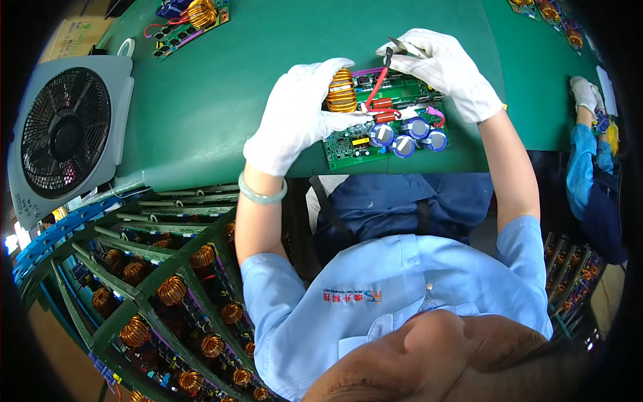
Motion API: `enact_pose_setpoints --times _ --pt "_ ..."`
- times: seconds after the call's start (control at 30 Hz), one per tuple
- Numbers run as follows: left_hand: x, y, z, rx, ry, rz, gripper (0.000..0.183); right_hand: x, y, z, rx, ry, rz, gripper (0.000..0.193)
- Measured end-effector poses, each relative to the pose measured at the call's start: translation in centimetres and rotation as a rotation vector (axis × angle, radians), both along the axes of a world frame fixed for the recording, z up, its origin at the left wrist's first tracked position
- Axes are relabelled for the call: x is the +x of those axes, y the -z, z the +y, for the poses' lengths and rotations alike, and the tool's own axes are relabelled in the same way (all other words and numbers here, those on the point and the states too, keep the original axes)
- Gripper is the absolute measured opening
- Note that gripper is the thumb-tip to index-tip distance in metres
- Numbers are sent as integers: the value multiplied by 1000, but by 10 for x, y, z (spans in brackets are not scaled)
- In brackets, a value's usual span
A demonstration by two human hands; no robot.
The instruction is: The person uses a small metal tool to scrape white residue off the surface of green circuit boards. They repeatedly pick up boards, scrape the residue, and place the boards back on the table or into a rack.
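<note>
A green circuit board [340, 159] lies on the table in front of me. My left hand [295, 107], in a white glove, is closed around the copper-wound coil [341, 92] at the board's left side. Near the front edge stand several blue round capacitors [403, 146]. A red wire [379, 87] rises from the middle of the board to a black end [388, 56]. That end is at the fingertips of my right hand [445, 63], also gloved and closed. Dark, pointed metal tweezers [404, 47] stick out between its fingers.
A grey box fan [67, 134] stands at the left. Another board with a coil [201, 13] lies on the green table [281, 33] at the far left. Below left, a green rack [127, 295] holds several boards. At the far right, a co-worker's gloved hand [584, 92] is at work.
</note>
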State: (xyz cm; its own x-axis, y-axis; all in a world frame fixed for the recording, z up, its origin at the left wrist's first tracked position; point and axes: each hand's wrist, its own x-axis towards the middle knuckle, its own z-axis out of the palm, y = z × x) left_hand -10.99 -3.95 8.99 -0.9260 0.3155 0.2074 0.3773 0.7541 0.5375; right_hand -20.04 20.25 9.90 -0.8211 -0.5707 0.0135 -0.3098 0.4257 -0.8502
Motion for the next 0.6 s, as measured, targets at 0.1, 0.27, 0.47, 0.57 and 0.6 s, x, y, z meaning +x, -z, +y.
enact_pose_setpoints --times 0.1,0.27,0.47,0.57,0.6 --pt "-5 2 -7 -115 46 15 66 -16 5 -3 64 -46 -276 23" --pt "12 12 4 91 -64 28 65 -2 -24 -17 173 -189 -370 21" --pt "14 13 5 169 -91 -17 65 -12 -2 -20 220 -508 -44 24" --pt "14 10 5 150 -86 -45 68 -12 5 -20 220 -462 -71 24" --pt "13 10 5 154 -84 -49 68 -13 4 -21 223 -467 -80 24"
